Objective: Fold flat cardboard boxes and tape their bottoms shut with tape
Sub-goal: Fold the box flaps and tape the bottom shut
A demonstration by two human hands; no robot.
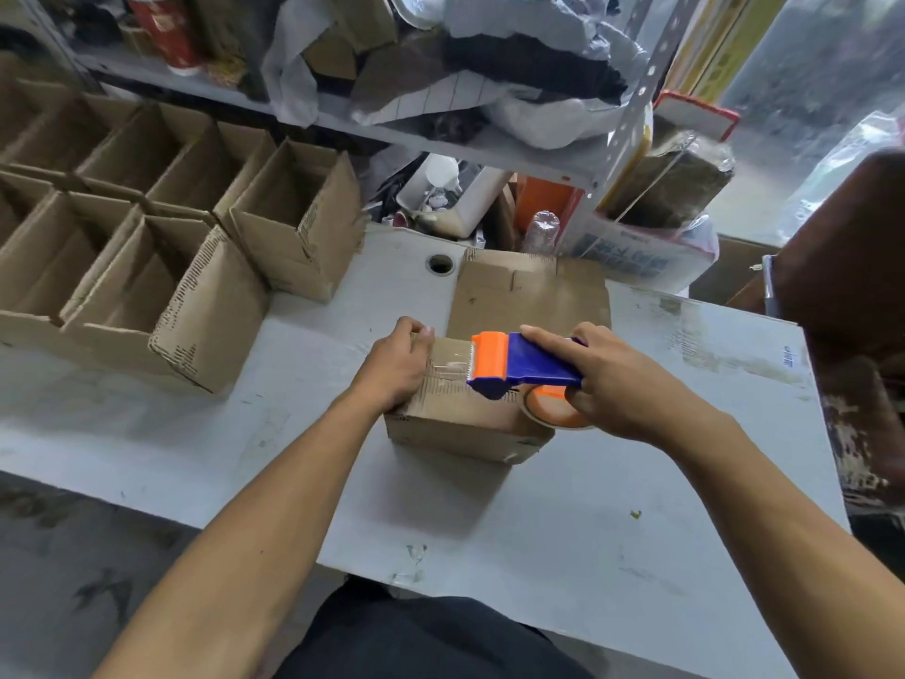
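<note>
Taping step underway: small brown cardboard box [460,414] sits bottom-up on grey table [636,507]. Left hand [396,365] presses its far-left edge, fingers curled over. Right hand [617,379] clamps blue-and-orange tape dispenser [519,365] on the seam. Next, likely: cut the tape and press it flat.

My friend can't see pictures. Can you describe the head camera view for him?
A person's left hand steadies a small cardboard box on a grey table while the right hand holds a blue-and-orange tape dispenser over it.
</note>
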